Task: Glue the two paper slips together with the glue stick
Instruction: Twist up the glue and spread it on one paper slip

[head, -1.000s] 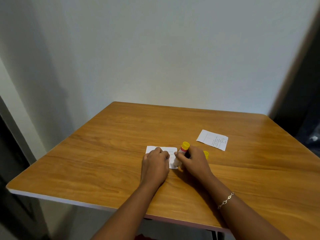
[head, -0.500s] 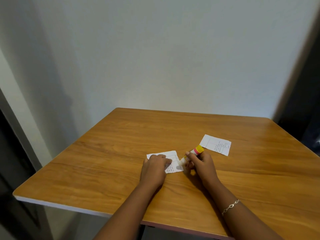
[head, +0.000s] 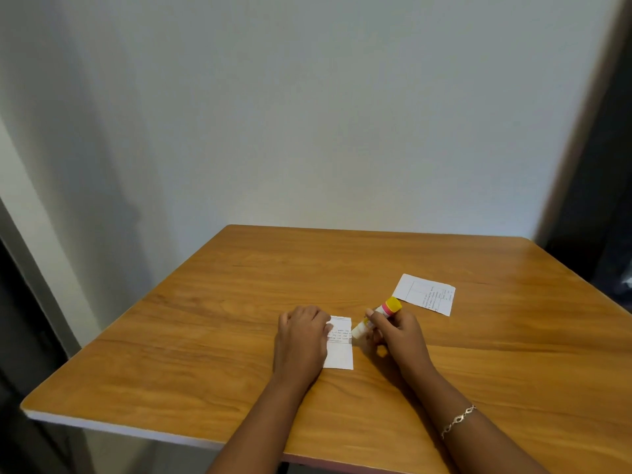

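A white printed paper slip [head: 340, 350] lies near the middle of the wooden table [head: 239, 302]. My left hand [head: 301, 340] rests on the slip's left part with its fingers pressing it down. My right hand [head: 396, 336] grips a glue stick [head: 376, 318] with a yellow and pink end, tilted so its white tip meets the slip's right edge. A second white slip [head: 425, 294] with printed lines lies flat further back on the right, apart from both hands.
A white wall stands just behind the table's far edge. The table's white front edge [head: 119, 429] runs close to me. A dark opening lies at the far right. A bracelet [head: 456, 422] circles my right wrist.
The glue stick has tilted lower and its tip has slid off towards the slip's right edge. The slip under my left hand has turned, showing more of its length. The camera has shifted.
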The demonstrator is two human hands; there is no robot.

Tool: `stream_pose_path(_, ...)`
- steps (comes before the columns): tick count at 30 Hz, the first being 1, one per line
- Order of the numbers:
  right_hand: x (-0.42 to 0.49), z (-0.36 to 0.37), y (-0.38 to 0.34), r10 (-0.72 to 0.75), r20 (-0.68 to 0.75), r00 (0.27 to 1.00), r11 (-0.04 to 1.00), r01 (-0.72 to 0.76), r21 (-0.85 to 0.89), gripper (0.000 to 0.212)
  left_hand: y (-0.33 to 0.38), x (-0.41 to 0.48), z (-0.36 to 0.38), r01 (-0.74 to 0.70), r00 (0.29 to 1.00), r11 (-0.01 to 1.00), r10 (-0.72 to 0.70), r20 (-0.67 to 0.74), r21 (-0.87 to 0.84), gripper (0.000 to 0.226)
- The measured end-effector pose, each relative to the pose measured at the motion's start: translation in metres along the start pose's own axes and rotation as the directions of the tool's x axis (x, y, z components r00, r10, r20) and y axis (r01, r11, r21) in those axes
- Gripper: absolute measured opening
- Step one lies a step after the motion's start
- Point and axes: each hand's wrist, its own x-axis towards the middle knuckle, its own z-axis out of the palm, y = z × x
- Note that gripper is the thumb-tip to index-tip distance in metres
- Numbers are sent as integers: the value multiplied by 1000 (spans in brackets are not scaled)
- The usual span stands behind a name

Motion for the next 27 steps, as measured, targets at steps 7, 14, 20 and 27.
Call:
stream_pose_path(7,20,8,-1,-73,-54,996,979,61,-196,29,-3,-1,-2,-22,994,974,45,99,-226,13)
stream_pose_path(14,33,20,-5,-43,-51,998,975,30,-222,23,-3,-1,-1,-32,997,969,48,61,-246,16)
stream_pose_path(20,35,26,-7,-72,-57,996,952,51,-302,26,-3,0,-1,-16,996,969,37,81,-245,18)
stream_pose_path(27,35,28,-7,-104,-13,995,925,92,-368,19,-5,0,1,-5,994,971,30,102,-241,19)
